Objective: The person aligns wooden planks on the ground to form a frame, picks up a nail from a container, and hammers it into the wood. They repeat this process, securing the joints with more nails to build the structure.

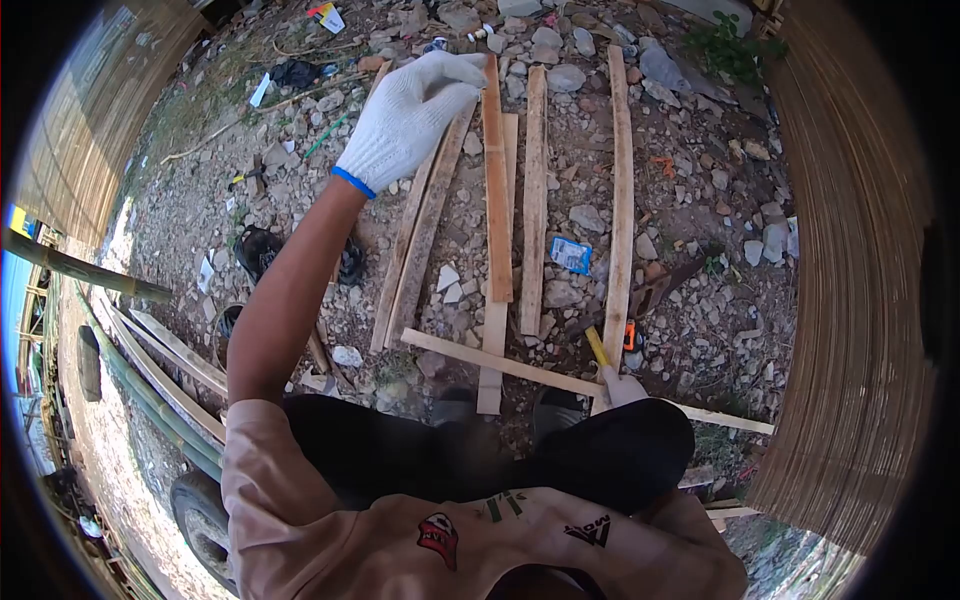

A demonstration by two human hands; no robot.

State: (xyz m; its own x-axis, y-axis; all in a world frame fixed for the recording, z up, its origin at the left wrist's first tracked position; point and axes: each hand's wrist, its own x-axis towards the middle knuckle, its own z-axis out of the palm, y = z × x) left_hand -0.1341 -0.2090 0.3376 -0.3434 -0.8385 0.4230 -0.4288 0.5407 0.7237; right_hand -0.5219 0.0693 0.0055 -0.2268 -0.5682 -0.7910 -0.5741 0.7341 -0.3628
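Observation:
My left hand (405, 120), in a white knit glove with a blue cuff, reaches far forward. Its thumb and fingers pinch the far end of a reddish-brown wooden strip (497, 190). Under that strip lies a paler strip (494, 345). Down by my right knee, my right hand (625, 388), also in a pale glove, is closed at the lower end of a yellow stick-like handle (597, 346); the knee partly covers this hand. A long light strip (500, 367) runs crosswise in front of my feet and passes by the right hand.
More wooden strips lie lengthwise: one at the centre (535, 200), one on the right (620, 180), a pair on the left (425, 215). A blue packet (571, 255) and an orange-and-black object (631, 336) rest on stony ground. A bamboo screen (850, 270) stands at right.

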